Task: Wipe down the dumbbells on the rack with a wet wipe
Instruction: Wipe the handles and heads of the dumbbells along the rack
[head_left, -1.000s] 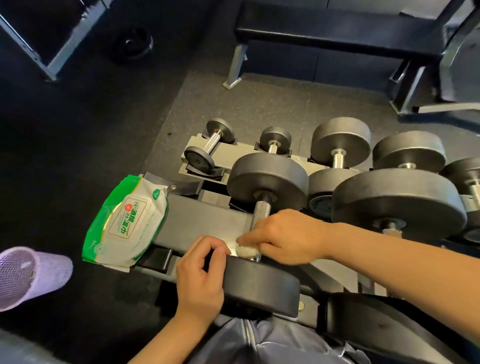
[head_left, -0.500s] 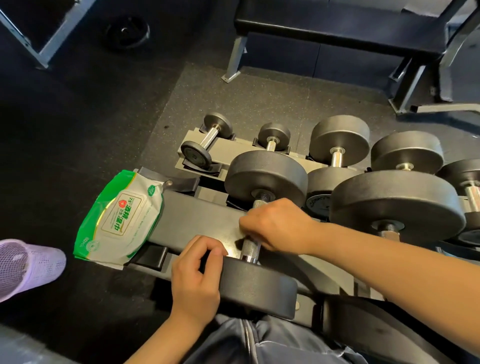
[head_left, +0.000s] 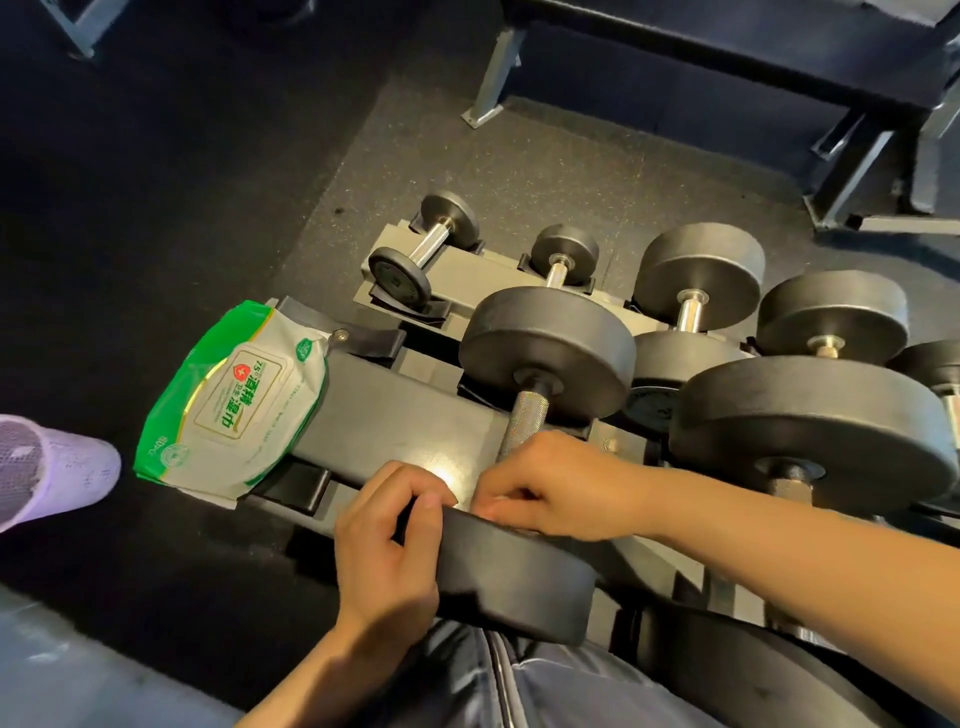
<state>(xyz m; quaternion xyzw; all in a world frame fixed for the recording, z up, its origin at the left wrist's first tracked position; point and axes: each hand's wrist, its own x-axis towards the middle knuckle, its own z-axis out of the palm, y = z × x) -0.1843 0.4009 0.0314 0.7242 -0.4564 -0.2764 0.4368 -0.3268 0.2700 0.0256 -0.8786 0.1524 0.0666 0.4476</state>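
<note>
The right hand (head_left: 550, 486) is curled low on the knurled steel handle (head_left: 525, 422) of the big black round-headed dumbbell (head_left: 545, 358), right where the handle meets the near head (head_left: 514, 571). A sliver of white wet wipe (head_left: 485, 503) peeks out under its fingers, so it looks to be pinching the wipe against the metal. The left hand (head_left: 387, 540) grips the rim of that near head, fingers hooked over the top edge and thumb on the front face, which I take as steadying the weight.

This dumbbell sits on the upper tier of the dark metal rack (head_left: 405, 410), at its left end. Just left of it, on the flat top of the rack, lies the green and white pack of wet wipes (head_left: 234, 400), flap closed. To the right is a larger black dumbbell (head_left: 810, 431), and behind, on the lower tier, a row of smaller ones, from the small chrome-handled dumbbell (head_left: 421, 249) upward. A lilac mesh basket (head_left: 47, 467) stands on the dark rubber floor (head_left: 130, 208) to the left.

As for progress, I judge it early: the handle of one dumbbell is being wiped, and nothing shows whether its heads have been done. The other weights on both tiers appear untouched and remain to do.
</note>
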